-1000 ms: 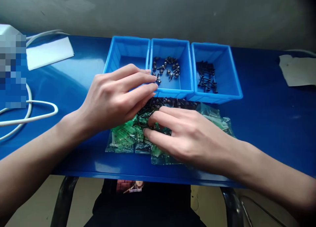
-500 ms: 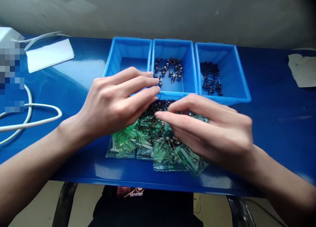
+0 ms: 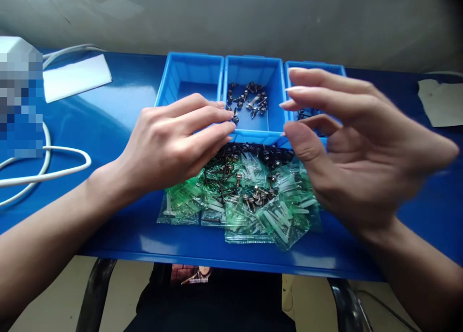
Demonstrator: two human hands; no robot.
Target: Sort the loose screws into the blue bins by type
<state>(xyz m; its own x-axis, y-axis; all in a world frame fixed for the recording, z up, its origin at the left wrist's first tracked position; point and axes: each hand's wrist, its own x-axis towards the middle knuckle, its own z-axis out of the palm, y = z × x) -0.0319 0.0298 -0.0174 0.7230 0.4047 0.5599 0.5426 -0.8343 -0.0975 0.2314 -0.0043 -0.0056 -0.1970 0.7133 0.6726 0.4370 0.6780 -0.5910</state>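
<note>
My left hand (image 3: pixel 170 144) lies flat, fingers stretched out together, on the left end of a heap of clear green plastic bags (image 3: pixel 260 214). Its fingertips reach the front rim of the middle blue bin (image 3: pixel 253 64). Dark loose screws (image 3: pixel 249 153) are scattered over the bags. My right hand (image 3: pixel 358 153) hovers raised above the bags and in front of the right blue bin (image 3: pixel 314 66), thumb and fingers apart, nothing seen in it. The middle bin holds dark screws with washers (image 3: pixel 249 100). The left blue bin (image 3: pixel 188 76) shows only a bare floor.
The blue table (image 3: pixel 108 115) ends close to me at its front edge. A white cable (image 3: pixel 54 170) loops at the left, near a white paper (image 3: pixel 75 76) and a white box (image 3: pixel 14 47). Another paper (image 3: pixel 439 103) lies at the far right.
My right hand has lifted off the bags and risen to the right, opening up in front of the right bin. The bags it covered now show. My left hand has stayed put.
</note>
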